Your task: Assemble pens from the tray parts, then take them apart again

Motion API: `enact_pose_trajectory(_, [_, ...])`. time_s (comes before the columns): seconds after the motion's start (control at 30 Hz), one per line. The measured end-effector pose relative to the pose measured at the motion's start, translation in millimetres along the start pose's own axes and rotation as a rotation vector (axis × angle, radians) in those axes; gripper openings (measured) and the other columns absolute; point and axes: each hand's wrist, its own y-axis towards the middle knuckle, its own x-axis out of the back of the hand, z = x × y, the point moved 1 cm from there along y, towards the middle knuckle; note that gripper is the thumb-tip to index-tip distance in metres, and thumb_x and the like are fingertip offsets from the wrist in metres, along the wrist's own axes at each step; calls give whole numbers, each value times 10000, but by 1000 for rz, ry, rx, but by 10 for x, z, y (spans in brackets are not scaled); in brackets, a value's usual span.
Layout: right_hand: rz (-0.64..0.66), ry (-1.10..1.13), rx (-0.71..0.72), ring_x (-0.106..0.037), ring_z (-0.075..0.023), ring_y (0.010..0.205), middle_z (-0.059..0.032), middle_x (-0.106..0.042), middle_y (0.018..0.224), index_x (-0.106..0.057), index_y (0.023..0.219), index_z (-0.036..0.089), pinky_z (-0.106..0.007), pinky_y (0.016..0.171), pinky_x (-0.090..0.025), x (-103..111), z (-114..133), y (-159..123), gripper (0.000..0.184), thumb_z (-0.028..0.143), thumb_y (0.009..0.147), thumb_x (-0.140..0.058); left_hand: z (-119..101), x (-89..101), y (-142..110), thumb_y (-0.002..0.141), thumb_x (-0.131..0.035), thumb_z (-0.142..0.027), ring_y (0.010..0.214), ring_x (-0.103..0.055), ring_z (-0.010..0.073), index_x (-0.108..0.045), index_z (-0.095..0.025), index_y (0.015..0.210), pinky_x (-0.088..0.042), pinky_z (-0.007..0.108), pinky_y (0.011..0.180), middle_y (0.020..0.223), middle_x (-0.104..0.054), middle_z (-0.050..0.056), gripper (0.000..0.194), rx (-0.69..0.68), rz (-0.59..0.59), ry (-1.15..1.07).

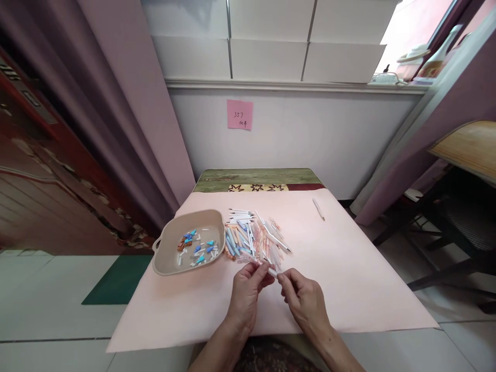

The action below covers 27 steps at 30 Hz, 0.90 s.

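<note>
Above the near middle of the table my left hand point(251, 283) and my right hand point(306, 297) are both closed in a pinch on a slim whitish pen part point(273, 272). Its left end is hidden by my left fingers, so I cannot tell whether it is one piece or two. Just beyond my hands lies a heap of blue and orange pen barrels point(237, 238). Clear pinkish tubes point(267, 244) overlap it on the right. White refills with dark tips point(241, 216) are gathered behind, and a few lie across the heap.
At the left stands a beige tray point(165, 261) holding small blue, teal, orange and white pieces. One pen point(318, 209) lies alone toward the far right of the pink-covered table point(349, 289). A pink note point(239, 114) is on the wall behind; a dark chair point(461, 227) stands right.
</note>
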Motion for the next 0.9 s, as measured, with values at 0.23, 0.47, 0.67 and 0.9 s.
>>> enact_pose_trajectory(0.23, [90, 71, -36, -554, -117, 472, 15, -606, 551, -607, 737, 199, -201, 501, -393, -5, -9, 8, 401, 508, 922, -431, -35, 18, 18, 683, -767, -368, 676, -611, 138, -732, -118, 783, -506, 269, 706, 785, -704, 69, 271, -63, -4, 134])
enact_pose_trajectory(0.47, [18, 29, 52, -579, -140, 588, -14, -663, 674, -669, 748, 200, -216, 549, -419, 28, 1, 27, 257, 428, 838, -590, -50, 32, 45, 652, -785, -360, 655, -615, 151, -729, -119, 739, -501, 258, 671, 706, -695, 56, 263, -104, -29, 228])
enact_pose_trajectory(0.67, [108, 137, -79, -507, -116, 494, 12, -607, 552, -664, 686, 178, -205, 482, -369, -8, -55, 33, 281, 425, 810, -615, -65, 29, 50, 695, -747, -379, 651, -615, 151, -732, -120, 744, -513, 267, 671, 733, -705, 67, 264, -102, 23, 293])
enact_pose_trajectory(0.9, [122, 153, -14, -551, -119, 552, 15, -653, 636, -707, 823, 209, -205, 515, -377, 44, -4, 106, 201, 382, 821, -606, -28, 31, 118, 694, -752, -383, 672, -614, 154, -715, -125, 744, -497, 247, 653, 717, -700, 56, 265, -125, 25, 383])
